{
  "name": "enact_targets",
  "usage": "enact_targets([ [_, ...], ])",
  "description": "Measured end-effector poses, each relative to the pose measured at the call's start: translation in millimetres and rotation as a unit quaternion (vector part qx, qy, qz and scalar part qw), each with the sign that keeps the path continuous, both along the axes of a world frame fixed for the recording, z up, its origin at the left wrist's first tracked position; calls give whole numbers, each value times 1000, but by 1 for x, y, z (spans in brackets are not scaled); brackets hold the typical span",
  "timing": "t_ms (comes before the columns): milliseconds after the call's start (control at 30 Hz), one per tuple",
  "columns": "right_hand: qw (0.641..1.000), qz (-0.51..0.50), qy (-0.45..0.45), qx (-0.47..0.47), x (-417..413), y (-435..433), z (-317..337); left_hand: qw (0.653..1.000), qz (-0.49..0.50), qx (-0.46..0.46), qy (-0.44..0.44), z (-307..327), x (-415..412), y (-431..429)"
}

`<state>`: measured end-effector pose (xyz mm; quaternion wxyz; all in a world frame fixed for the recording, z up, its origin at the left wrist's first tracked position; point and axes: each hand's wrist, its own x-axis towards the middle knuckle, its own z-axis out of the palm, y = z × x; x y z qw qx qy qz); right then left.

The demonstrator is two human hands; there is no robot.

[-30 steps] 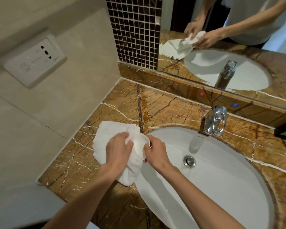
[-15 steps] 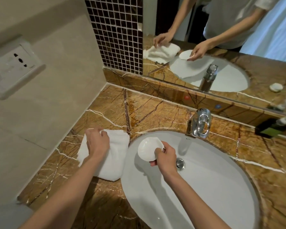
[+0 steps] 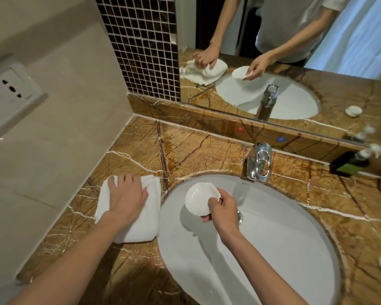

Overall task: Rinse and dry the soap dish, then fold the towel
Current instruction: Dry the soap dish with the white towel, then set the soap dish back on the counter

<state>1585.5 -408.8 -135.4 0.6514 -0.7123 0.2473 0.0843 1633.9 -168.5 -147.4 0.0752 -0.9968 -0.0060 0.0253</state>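
Head view: right hand is pinching the soap dish over the sink; left hand, fingers spread, is flattening the towel — best square its edges before folding.

A white folded cloth towel lies on the brown veined marble counter at centre left of the frame, just left of the white oval ceramic basin. The left hand rests flat on it. The right hand holds a small white round ceramic soap dish over the basin's upper left part. The chrome metal faucet stands behind the basin, before the wall mirror.
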Motion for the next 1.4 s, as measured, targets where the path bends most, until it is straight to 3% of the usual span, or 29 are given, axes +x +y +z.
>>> enact_targets([
  [67,1000,-2,0,0,-2,0,1,999,39,-17,-20,-1,-2,7],
  [233,1000,-18,-14,2,-8,-7,6,992,74,-84,66,-17,-8,13],
  [367,999,-47,-19,-3,-11,-23,7,992,55,-109,8,-14,-9,1],
  [467,997,-72,-23,3,-13,-37,6,984,-19,-173,-36,-2,-6,-37],
  [600,993,-116,-18,15,-19,-63,6,929,-124,-348,-25,17,-9,-111],
  [800,989,-146,-10,-1,-44,-115,4,805,-77,-565,163,19,-33,-207],
  [1067,986,-160,-6,-43,-71,-221,-7,770,-16,-598,221,8,-52,-331],
  [1300,988,-151,33,-14,-71,-313,-4,799,34,-571,186,4,-39,-432],
  [1400,983,-129,25,-129,-86,-342,-6,809,73,-558,169,-4,-26,-454],
])
